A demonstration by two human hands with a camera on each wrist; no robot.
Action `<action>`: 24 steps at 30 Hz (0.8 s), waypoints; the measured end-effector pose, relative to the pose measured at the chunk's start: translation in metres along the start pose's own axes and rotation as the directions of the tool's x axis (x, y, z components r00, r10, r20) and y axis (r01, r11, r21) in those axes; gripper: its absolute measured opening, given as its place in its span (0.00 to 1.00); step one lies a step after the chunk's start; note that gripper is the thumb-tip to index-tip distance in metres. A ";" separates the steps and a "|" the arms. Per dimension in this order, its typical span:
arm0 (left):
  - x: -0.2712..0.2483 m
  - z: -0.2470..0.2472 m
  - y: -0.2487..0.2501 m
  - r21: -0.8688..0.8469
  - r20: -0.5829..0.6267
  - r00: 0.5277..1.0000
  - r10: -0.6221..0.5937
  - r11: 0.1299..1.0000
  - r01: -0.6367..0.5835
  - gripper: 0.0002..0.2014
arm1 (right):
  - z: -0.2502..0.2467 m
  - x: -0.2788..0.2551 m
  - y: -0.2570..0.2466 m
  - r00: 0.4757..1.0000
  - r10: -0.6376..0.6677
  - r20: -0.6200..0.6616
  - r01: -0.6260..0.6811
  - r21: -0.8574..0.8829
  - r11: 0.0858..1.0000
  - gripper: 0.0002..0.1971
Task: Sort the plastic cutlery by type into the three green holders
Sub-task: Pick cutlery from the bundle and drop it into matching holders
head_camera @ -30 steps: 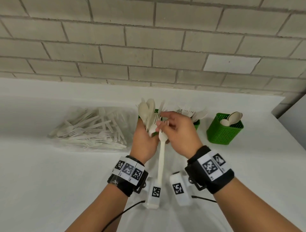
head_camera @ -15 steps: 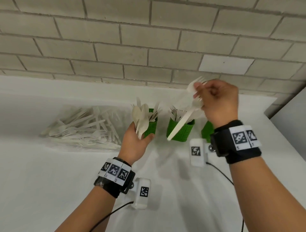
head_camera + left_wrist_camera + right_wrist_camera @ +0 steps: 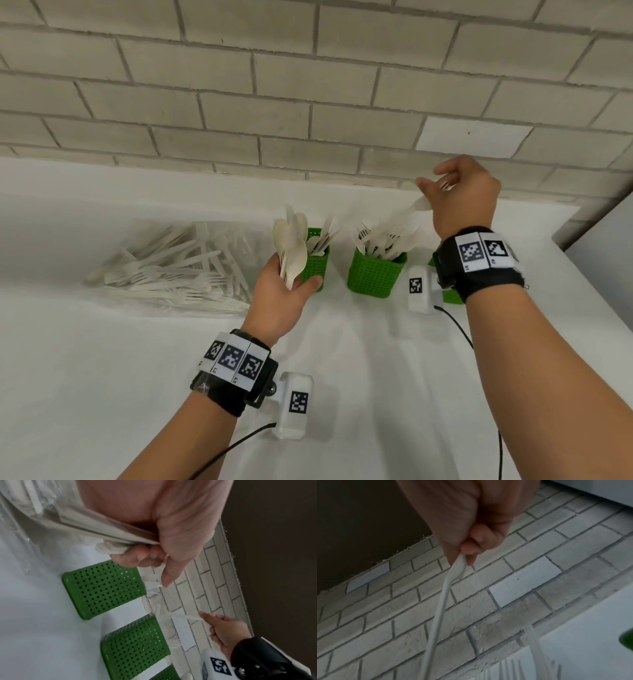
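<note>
Compared with half a second ago, the right hand (image 3: 460,195) pinches the fork (image 3: 407,212) by its tined end with its handle now lowered among the forks in the middle green holder (image 3: 375,274), no longer out in front of it. The left hand (image 3: 284,291) stays curled round a bundle of spoons and knives (image 3: 291,243) beside the left green holder (image 3: 317,260); unsorted cutlery remains in the clear bag (image 3: 171,267).

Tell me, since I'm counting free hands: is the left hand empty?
No, the left hand grips a bunch of pale cutlery, spoons among them, beside the leftmost green holder.
</note>
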State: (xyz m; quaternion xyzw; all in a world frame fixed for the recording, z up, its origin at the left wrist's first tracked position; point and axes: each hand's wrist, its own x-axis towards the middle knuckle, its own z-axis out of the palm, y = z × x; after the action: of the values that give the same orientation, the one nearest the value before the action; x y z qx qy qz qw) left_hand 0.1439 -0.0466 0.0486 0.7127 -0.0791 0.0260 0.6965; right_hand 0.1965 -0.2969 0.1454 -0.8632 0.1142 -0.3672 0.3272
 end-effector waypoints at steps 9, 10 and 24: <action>-0.002 0.009 0.020 -0.366 0.226 0.964 -0.142 0.905 0.219 0.16 | 0.036 -0.039 0.014 0.862 -0.117 0.493 0.374 -0.464 0.803 0.18; -0.003 0.009 0.022 -0.400 0.257 0.955 -0.146 0.884 0.243 0.19 | 0.038 -0.046 0.014 0.861 -0.100 0.499 0.369 -0.478 0.797 0.20; -0.012 0.007 0.023 -0.350 0.422 0.903 -0.078 0.905 0.242 0.16 | -0.005 -0.067 -0.067 0.679 -0.201 0.707 -0.005 0.278 0.961 0.04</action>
State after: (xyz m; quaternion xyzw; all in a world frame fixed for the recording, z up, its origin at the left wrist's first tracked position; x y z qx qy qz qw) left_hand 0.1286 -0.0526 0.0689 0.5520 -0.1626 -0.1946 0.7943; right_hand 0.1431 -0.2193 0.1535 -0.8923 -0.1206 -0.0225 0.4344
